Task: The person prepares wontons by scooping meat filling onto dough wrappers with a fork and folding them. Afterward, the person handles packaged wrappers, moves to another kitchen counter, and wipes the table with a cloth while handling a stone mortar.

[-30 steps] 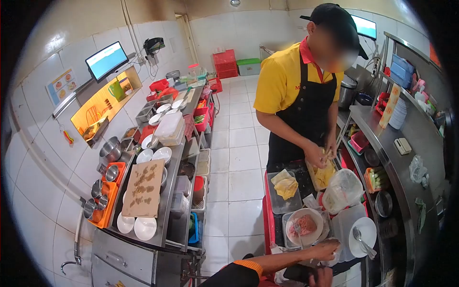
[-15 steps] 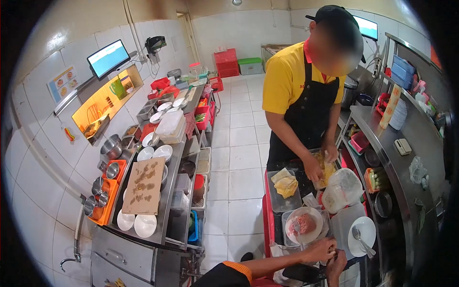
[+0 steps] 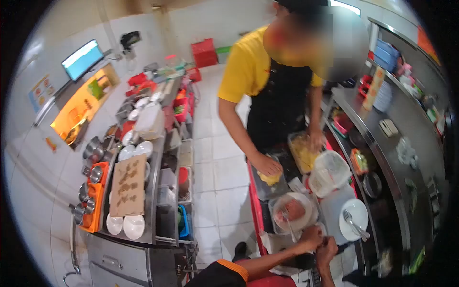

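Observation:
My left hand and my right hand are close together at the lower right, fingers curled toward each other; anything between them is too small to make out. Just beyond them sits a white bowl of pink minced filling, with a fork in it. To the right, a white plate carries a fork and spoon. A dark object lies partly hidden under my forearm. Farther back, yellow wrappers rest on a clear tray.
A co-worker in a yellow shirt and black apron stands opposite, one hand on the wrappers, the other at a yellow-filled container. A plastic tub stands nearby. Steel shelves are right; a counter with cardboard and bowls is left.
The view has shifted and tilted. My hands have come together beside the bowl. The co-worker leans nearer, one hand moved from the yellow-filled container onto the wrappers.

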A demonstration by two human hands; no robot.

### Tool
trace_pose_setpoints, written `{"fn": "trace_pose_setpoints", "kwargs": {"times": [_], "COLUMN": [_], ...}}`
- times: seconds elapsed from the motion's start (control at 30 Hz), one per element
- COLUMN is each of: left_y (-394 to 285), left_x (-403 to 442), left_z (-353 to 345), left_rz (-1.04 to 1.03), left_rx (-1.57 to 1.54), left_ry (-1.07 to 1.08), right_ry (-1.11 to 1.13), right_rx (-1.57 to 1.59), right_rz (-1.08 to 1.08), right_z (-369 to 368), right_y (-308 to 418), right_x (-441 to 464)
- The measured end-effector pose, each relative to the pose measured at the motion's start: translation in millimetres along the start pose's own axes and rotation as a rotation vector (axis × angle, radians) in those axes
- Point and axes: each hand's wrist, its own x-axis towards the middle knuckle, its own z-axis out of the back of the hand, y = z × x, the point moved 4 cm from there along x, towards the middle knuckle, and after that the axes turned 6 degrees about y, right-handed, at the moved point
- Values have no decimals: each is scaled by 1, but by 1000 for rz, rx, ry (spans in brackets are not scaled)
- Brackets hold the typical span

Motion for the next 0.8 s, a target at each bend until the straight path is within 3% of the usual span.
{"fn": "trace_pose_setpoints", "kwargs": {"times": [0.07, 0.2, 0.27, 0.3, 0.37, 0.57, 0.8], "left_y": [-5, -17, -15, -13, -14, -29, -13], "left_x": [-3, -14, -12, -10, -12, -22, -23], "left_z": [5, 15, 19, 18, 20, 37, 35], "left_rz": [-21, -112, -142, -157, -148, -107, -10], "left_rx": [-54, -22, -42, -49, -12, -8, -321], "left_ry": [-19, -169, -142, -96, -124, 78, 169], "right_ry": [12, 288, 318, 309, 317, 558, 498], "right_rx": [16, 7, 70, 50, -80, -152, -195], "right_rz": [-9, -13, 144, 101, 334, 331, 315], "right_z": [2, 11, 19, 24, 29, 34, 22], "right_y": [6, 5, 7, 7, 19, 29, 23], "right_x": [0, 7, 8, 9, 13, 23, 19]}}
